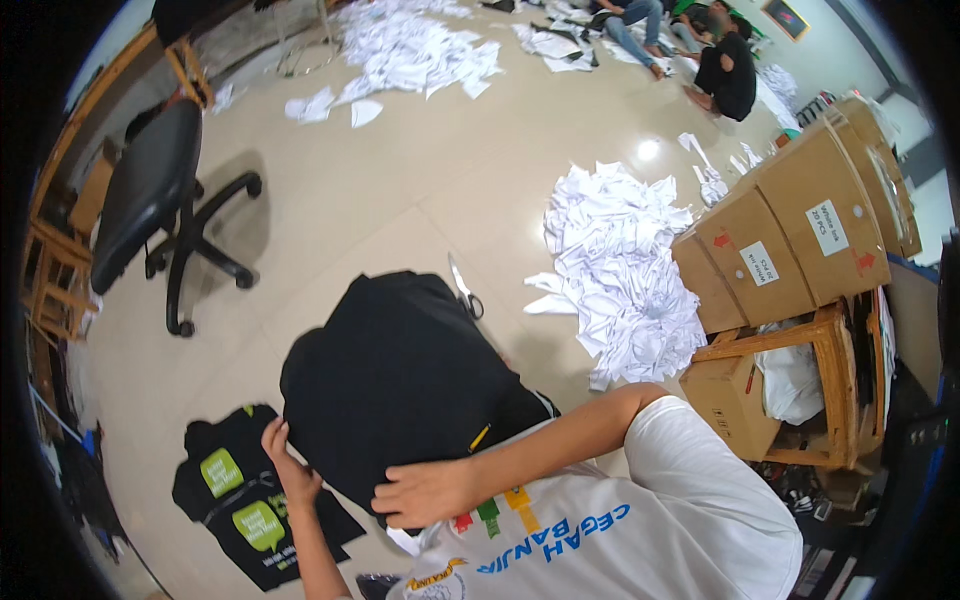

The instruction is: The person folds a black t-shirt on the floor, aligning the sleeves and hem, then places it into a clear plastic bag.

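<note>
A large black cloth [397, 367], perhaps a garment, spreads over my lap. My right hand [424, 496] lies on its near edge with the fingers curled over the fabric. At the cloth's left edge is my left hand [294, 466], fingers raised and thumb apart; whether it pinches any fabric cannot be told. Close to my right forearm, a small yellow tool [478, 437] lies on the cloth. Black printed garments [225, 480] with green speech-bubble prints are on the floor at left, partly behind my left hand and forearm. Scissors [465, 289] lie on the floor beyond the cloth.
White fabric pieces [622, 270] are heaped at right, beside cardboard boxes [780, 225] on a wooden stand [832, 375]. A black office chair [154, 195] stands at left. More white cloth [420, 56] covers the far tiled floor [420, 172]. People [726, 71] sit or squat at far right.
</note>
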`<state>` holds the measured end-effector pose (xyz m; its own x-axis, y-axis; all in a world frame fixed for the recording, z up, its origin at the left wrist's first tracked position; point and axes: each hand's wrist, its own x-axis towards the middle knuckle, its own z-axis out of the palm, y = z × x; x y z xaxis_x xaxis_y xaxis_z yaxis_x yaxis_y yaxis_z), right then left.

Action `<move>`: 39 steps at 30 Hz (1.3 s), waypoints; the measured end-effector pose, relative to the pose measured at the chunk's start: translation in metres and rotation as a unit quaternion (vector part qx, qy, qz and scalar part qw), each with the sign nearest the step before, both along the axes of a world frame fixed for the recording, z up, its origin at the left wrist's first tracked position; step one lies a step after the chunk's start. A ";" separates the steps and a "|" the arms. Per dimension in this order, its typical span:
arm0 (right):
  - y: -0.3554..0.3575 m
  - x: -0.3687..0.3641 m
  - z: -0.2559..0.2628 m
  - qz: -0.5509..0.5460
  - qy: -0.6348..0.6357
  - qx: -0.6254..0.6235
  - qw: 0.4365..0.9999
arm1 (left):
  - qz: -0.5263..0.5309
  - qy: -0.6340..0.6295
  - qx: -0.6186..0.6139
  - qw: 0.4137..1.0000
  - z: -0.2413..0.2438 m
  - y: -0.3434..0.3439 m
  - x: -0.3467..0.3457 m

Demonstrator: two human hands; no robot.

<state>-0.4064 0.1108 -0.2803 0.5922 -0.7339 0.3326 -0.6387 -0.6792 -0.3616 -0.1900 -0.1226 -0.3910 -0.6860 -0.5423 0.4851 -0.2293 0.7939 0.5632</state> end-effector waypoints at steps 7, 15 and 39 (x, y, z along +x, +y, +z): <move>0.001 -0.009 0.002 0.038 -0.006 0.029 0.999 | 0.098 0.049 0.063 0.992 0.015 0.016 -0.022; 0.011 -0.036 0.043 -0.138 -0.192 -0.017 0.971 | 0.056 0.225 0.235 0.944 0.051 0.022 -0.049; 0.002 -0.016 0.008 0.047 -0.090 0.231 0.968 | 0.146 0.138 0.328 0.923 0.061 0.004 -0.025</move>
